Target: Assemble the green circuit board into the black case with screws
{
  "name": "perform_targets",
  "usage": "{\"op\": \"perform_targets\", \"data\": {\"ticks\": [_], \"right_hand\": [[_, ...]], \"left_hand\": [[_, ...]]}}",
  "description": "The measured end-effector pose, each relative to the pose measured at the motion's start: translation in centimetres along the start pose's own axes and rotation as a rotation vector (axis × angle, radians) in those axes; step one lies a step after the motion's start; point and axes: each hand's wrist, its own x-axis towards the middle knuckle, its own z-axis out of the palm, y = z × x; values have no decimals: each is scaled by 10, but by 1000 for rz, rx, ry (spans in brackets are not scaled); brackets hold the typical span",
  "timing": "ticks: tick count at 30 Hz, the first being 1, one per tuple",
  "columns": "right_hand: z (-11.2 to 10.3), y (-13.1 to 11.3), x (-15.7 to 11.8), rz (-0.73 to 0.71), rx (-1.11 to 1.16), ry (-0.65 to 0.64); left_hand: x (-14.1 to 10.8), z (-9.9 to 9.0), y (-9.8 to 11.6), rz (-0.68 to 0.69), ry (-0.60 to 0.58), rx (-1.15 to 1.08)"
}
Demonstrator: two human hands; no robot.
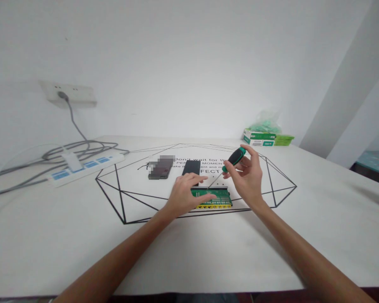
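A green circuit board (219,196) with yellow parts along its near edge lies on the table. My right hand (246,174) grips a green and black screwdriver (236,157), tilted so that its thin shaft reaches down to the board's far edge. Resting on the board's left end is my left hand (186,192), its thumb across the board and its fingers over the far edge, holding it. Just beyond the left fingers lies a black rectangular item (192,167). Several tiny dark pieces (217,184) sit behind the board.
On the white table (208,252), a dark phone-like object (163,167) lies left of the black item. A power strip (88,169) and coiled grey cables (78,147) are at the left. Green and white boxes (259,138) with a plastic bag (267,122) stand at the back right.
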Motion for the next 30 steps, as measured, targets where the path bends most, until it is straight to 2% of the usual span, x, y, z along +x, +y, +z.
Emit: {"op": "perform_targets", "data": {"ticks": [3,7,10,19,30], "right_hand": [[10,4,17,-14,-89,-42],[33,11,31,-22,-144,-177],[46,15,30,-37,-171,-216],[47,14,19,-74,-216,-258],[50,12,15,-145,-253,-301]], "left_hand": [[5,-16,-15,-129,-25,-136],[5,-27,-38,-254,-249,-148],[4,-26,-44,-309,-340,-137],[7,-23,-42,-378,-388,-161],[5,-21,-46,-279,-365,-162]]}}
